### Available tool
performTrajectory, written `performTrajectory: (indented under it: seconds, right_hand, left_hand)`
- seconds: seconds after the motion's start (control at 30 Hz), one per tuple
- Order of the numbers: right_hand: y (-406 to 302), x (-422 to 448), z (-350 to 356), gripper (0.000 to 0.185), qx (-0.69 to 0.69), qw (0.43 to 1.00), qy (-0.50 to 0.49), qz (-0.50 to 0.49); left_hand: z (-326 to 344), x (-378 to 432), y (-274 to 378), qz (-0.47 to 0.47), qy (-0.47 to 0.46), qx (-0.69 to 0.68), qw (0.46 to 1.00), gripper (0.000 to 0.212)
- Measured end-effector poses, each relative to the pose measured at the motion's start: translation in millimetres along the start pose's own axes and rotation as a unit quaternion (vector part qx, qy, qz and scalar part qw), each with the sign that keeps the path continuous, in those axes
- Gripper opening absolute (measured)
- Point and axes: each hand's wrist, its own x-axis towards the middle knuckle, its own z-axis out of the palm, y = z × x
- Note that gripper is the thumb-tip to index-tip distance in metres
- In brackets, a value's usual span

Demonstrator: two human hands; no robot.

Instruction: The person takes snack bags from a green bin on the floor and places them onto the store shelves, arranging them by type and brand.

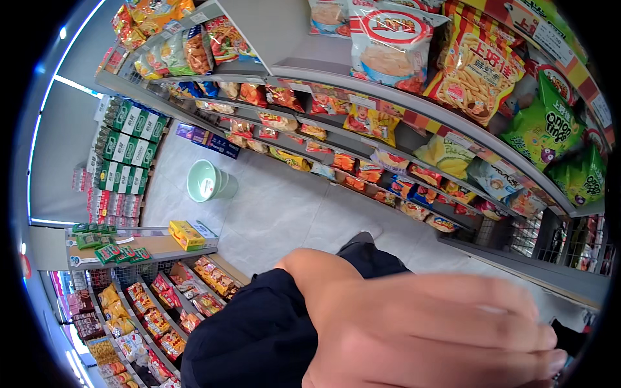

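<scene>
My left hand (427, 334) looms large and blurred at the lower right, back towards me and fingers stretched to the right. Its fingers lie close together and slightly bent. The palm side is hidden, so whether it holds something cannot be told. Behind it show the bent bare arm (320, 276) and dark clothing (252, 334). My right hand is out of view. Beyond the arm, a dark shoe (363, 237) rests on the grey tiled floor (281, 208). Across the aisle rises a shelf unit (310, 63) of bagged snacks.
Onion ring bags (546, 123) and a white snack bag (390, 46) fill the upper shelf. A pale green bucket (203, 180) stands on the floor near stacked green-and-white cartons (131, 145). At left, a low shelf unit holds a yellow box (191, 236) and packaged snacks (155, 322).
</scene>
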Motion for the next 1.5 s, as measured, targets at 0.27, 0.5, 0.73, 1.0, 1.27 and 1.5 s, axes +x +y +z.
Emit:
performTrajectory:
  seconds: [0.27,0.5,0.73,1.0,1.27,1.5]
  right_hand:
    - [26.2,-86.9,36.0,0.035,0.129,0.976,-0.16,0.068]
    - [-4.2,-109.7,11.0,0.03,0.291,0.919,-0.212,0.161]
    - [20.3,-98.6,38.4,0.023,0.473,0.862,-0.156,0.093]
    - [16.2,-97.7,37.5,0.019,0.484,0.866,-0.086,0.092]
    - [85.1,-44.7,95.3,0.023,0.148,0.979,0.079,-0.115]
    - [68.8,-9.5,94.6,0.021,0.175,0.969,0.122,-0.127]
  left_hand:
    - [-40.4,40.8,0.9,-0.058,0.006,-0.101,0.993,0.025]
    - [-17.9,47.0,-23.8,-0.122,-0.001,-0.158,0.98,0.022]
    - [13.7,29.5,-28.6,-0.065,-0.077,-0.087,0.991,0.021]
    - [27.8,3.4,-17.7,0.017,-0.177,0.004,0.984,0.025]
    - [27.9,-4.3,-8.1,0.037,-0.187,0.034,0.981,0.022]
    - [13.0,2.7,11.3,0.041,-0.198,0.065,0.977,0.022]
